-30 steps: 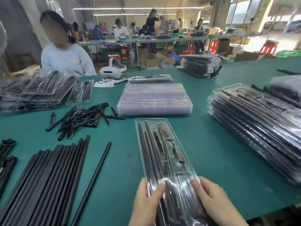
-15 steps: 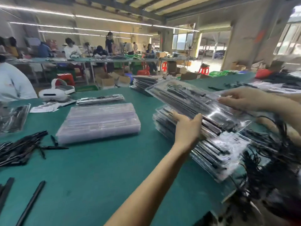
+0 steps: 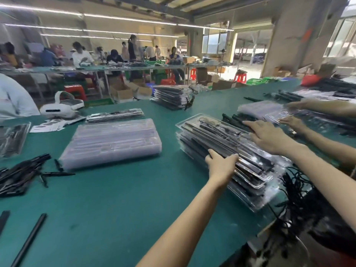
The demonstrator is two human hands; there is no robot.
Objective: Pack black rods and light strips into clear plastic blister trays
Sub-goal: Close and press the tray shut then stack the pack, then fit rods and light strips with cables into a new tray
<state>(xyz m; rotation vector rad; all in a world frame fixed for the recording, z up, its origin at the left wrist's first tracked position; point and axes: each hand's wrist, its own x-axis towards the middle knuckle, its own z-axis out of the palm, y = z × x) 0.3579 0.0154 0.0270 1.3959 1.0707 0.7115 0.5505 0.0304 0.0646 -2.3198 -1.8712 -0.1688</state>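
Observation:
A filled clear blister tray (image 3: 210,130) holding black rods lies on top of a tall stack of filled trays (image 3: 248,195) at the right of the green table (image 3: 123,205). My left hand (image 3: 221,166) grips the tray's near long edge, fingers curled onto its top. Across from it, my right hand (image 3: 269,136) rests on the far side with fingers stretched out. A stack of empty clear trays (image 3: 111,141) sits in the middle. Loose black rods (image 3: 28,239) lie at the lower left.
A pile of small black parts (image 3: 17,174) lies at the left. A white headset (image 3: 61,106) and another tray stack (image 3: 171,95) stand farther back. Black cables (image 3: 300,199) hang over the right table edge. Another person's hands (image 3: 292,122) work on trays at the right.
I lifted the filled tray from in front of me, carried it right and set it down on the stack. My view turned right with it.

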